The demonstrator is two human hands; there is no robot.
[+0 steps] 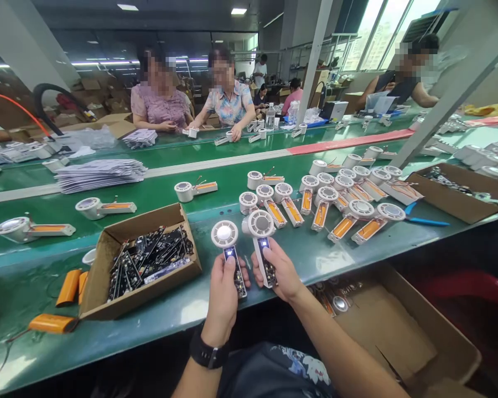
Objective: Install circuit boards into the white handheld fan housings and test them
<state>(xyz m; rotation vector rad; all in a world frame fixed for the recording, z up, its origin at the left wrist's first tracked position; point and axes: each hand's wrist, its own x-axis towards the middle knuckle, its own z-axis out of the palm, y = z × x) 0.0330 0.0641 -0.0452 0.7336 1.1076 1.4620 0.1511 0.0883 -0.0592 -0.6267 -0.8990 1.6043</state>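
Note:
My left hand (223,290) is wrapped round the handle of a white handheld fan (224,234), its round head pointing away from me. A second handheld fan (261,224) is gripped by my right hand (285,271), close beside the first. Both handles lie open, showing dark circuit boards with a small lit display near each thumb. To the left, a cardboard box (92,287) holds many loose black circuit boards (149,257). On the right stand several more fans (359,209) with orange battery cells in their open handles.
Orange batteries (53,323) lie left of the box. A green conveyor (157,193) carries spaced fans and a paper stack (102,176). At right are a blue tool (427,221) and a parts tray (460,193). A carton (402,326) sits below the bench edge. Co-workers sit across.

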